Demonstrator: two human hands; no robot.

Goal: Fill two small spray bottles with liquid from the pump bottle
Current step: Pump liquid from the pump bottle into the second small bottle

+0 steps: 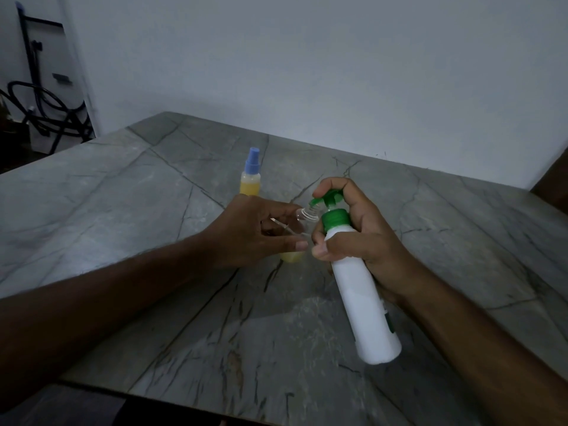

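A grey, dark-veined stone bench (129,192) fills the lower two thirds of the frame, set against a plain pale wall (307,56). In the upper left corner a tangle of black hose and dark metal framework (46,112) stands beyond the bench edge.

Right of centre, the tall white plastic pump bottle with a green collar and green pump head (362,290) is held tilted, its base toward the lower right and its nozzle toward the upper left. The right hand (362,232) grips this bottle around its neck and shoulder, fingers curled round it, with one finger lying on top of the pump head.

The left hand (261,232) sits at the centre of the frame, its grip closed around a small clear uncapped spray bottle (305,215); the threaded mouth shows just under the green nozzle, and a little yellow liquid is visible at the bottom, below the thumb. Whether nozzle and mouth touch cannot be told.

Behind the left hand, upper centre, a second small spray bottle with a blue spray cap and yellow liquid inside (250,175) stands upright on the bench.
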